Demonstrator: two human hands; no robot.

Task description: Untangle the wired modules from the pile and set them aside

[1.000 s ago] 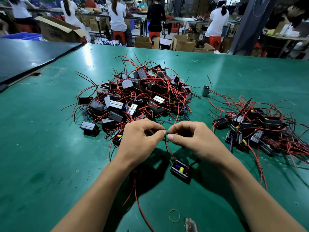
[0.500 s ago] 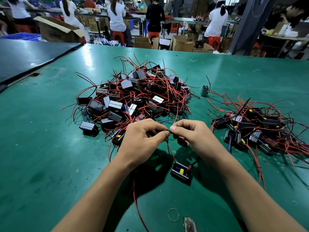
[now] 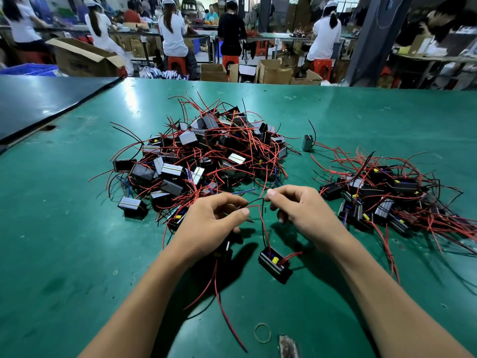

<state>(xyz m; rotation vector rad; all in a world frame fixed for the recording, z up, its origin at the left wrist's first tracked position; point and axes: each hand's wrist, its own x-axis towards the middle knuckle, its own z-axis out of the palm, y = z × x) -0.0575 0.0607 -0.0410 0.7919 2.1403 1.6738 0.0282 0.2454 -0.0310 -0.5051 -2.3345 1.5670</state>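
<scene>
A person's left hand (image 3: 209, 223) and right hand (image 3: 304, 215) hover close together over a green bench (image 3: 64, 241), each pinching thin red and black wires (image 3: 262, 223) between thumb and forefinger, the other fingers curled. The wires drop to a small black module (image 3: 275, 264) with a yellow part, which lies on the bench just below and between the hands. A second module (image 3: 225, 251) shows partly beneath the left hand, red leads trailing toward the near edge; whether the hand grips it cannot be told. Just behind the hands sits the tangled pile (image 3: 206, 156) of modules and red wire. A smaller heap (image 3: 382, 197) lies apart to the right, with a lone module (image 3: 307, 142) standing between the two. A rubber band (image 3: 262, 332) rests near the front edge. Workers (image 3: 173, 34) sit at benches beyond.
</scene>
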